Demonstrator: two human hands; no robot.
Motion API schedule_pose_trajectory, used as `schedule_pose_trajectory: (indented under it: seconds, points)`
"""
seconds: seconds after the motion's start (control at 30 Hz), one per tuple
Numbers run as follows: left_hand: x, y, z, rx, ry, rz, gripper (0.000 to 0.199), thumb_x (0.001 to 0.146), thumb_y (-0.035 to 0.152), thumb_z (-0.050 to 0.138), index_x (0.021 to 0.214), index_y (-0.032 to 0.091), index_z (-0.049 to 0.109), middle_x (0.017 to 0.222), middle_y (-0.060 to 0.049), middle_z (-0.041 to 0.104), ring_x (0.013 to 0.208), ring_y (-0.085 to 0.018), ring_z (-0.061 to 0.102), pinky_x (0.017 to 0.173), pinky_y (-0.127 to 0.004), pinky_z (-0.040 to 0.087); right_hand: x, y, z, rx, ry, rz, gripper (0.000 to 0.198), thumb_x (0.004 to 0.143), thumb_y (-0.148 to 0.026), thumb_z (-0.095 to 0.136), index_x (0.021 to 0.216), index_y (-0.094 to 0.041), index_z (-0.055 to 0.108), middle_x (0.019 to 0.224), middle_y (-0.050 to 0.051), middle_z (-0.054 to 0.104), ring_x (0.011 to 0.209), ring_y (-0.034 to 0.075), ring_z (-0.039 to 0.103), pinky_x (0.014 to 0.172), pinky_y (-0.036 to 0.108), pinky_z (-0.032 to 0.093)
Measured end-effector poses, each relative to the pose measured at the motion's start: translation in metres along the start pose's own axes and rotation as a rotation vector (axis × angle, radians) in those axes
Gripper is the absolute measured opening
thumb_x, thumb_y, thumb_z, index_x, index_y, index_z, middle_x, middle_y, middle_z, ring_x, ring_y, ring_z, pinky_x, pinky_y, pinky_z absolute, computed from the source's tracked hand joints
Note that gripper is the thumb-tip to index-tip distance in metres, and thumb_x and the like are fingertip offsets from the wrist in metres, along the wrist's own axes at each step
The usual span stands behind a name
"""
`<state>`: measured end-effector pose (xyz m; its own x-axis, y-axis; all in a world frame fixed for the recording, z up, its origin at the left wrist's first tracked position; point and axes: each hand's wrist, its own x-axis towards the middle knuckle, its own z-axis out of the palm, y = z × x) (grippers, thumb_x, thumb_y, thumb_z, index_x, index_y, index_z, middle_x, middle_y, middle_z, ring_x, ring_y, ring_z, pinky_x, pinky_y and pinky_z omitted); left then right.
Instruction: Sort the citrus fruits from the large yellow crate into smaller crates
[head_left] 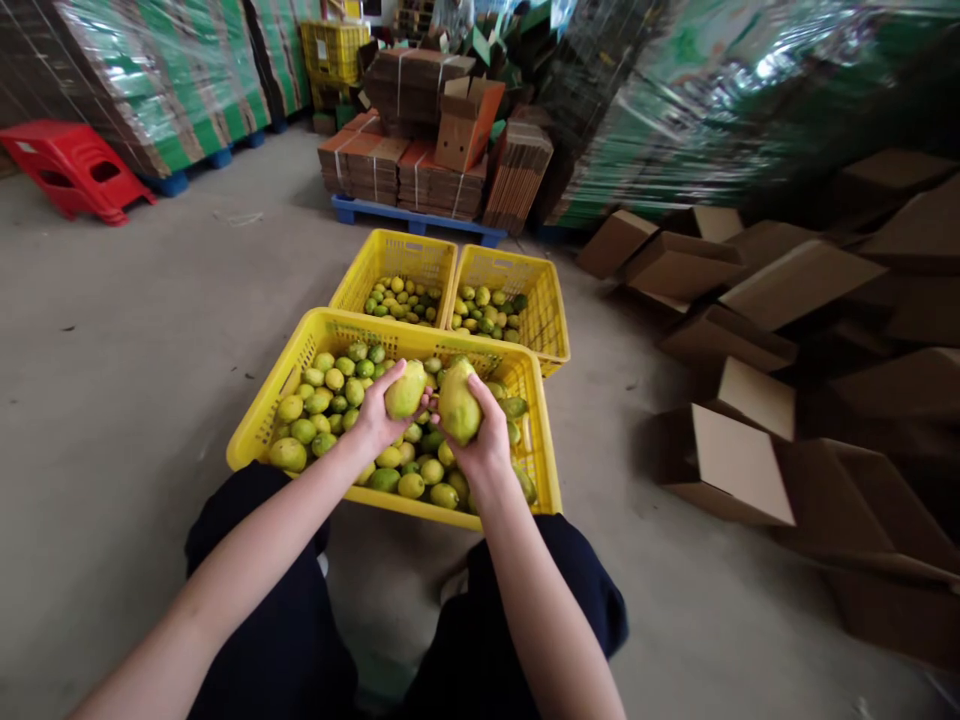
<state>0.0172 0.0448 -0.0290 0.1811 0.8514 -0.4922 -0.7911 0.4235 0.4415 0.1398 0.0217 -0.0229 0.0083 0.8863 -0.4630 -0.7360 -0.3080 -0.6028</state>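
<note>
Two fruits (459, 402) are hovering above the nearest crate (276, 385); your left hand (379, 410) and right hand (489, 430) are curling fingers around one each; a loosening grip could be risking a drop, bruising the pile (334, 380) inside.

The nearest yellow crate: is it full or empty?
Partly full: the nearest yellow crate holds many green and yellow fruits, while bare wall shows above them along the back and right.

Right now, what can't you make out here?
All head view:
Left fruit, underside: hidden by itself and left hand.
Right fruit, underside: hidden by itself and right hand.
Front crate, bottom: mostly under piled fruit.
Lower-right carton: cut off by right edge.
</note>
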Motion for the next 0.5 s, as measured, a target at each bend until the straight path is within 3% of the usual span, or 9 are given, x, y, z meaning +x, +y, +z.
schedule_pose_trajectory:
  seconds: [0.17,0.3,0.4,0.5]
  points:
    - [-0.0006,0.0012,0.0012,-0.005,-0.035,0.025,0.030,0.094,0.036,0.050,0.085,0.012,0.066,0.064,-0.006,0.067,0.056,-0.015,0.066,0.056,-0.024,0.057,0.0079,0.0003,-0.0039,0.056,0.043,-0.040,0.023,0.085,-0.039,0.062,0.089,-0.017,0.069,0.072,0.003,0.074,0.062,0.018,0.070,0.064,0.031,0.062]
    - [-0.0014,0.0058,-0.0040,0.020,-0.093,-0.043,0.041,0.098,0.034,0.035,0.097,0.009,0.067,0.068,-0.008,0.070,0.050,-0.015,0.063,0.045,-0.022,0.052,0.0089,-0.0015,-0.0063,0.043,-0.035,0.005,0.027,0.090,-0.038,0.054,0.105,-0.019,0.066,0.076,0.004,0.075,0.059,0.021,0.071,0.060,0.036,0.063]
    - [-0.0006,0.0079,-0.0073,-0.002,-0.040,-0.072,0.042,0.098,0.033,0.033,0.102,0.008,0.066,0.067,-0.008,0.069,0.048,-0.015,0.063,0.041,-0.021,0.052,0.0056,-0.0021,-0.0057,0.109,-0.085,0.042,0.028,0.093,-0.035,0.049,0.114,-0.023,0.062,0.081,0.004,0.076,0.062,0.020,0.072,0.059,0.036,0.063]
    - [0.0012,0.0082,-0.0069,-0.051,0.065,-0.096,0.039,0.097,0.035,0.037,0.101,0.008,0.065,0.063,-0.008,0.068,0.046,-0.013,0.062,0.041,-0.018,0.053,0.0053,-0.0007,-0.0055,0.183,-0.087,0.130,0.026,0.093,-0.033,0.048,0.105,-0.016,0.063,0.080,0.009,0.075,0.067,0.021,0.073,0.063,0.035,0.064]
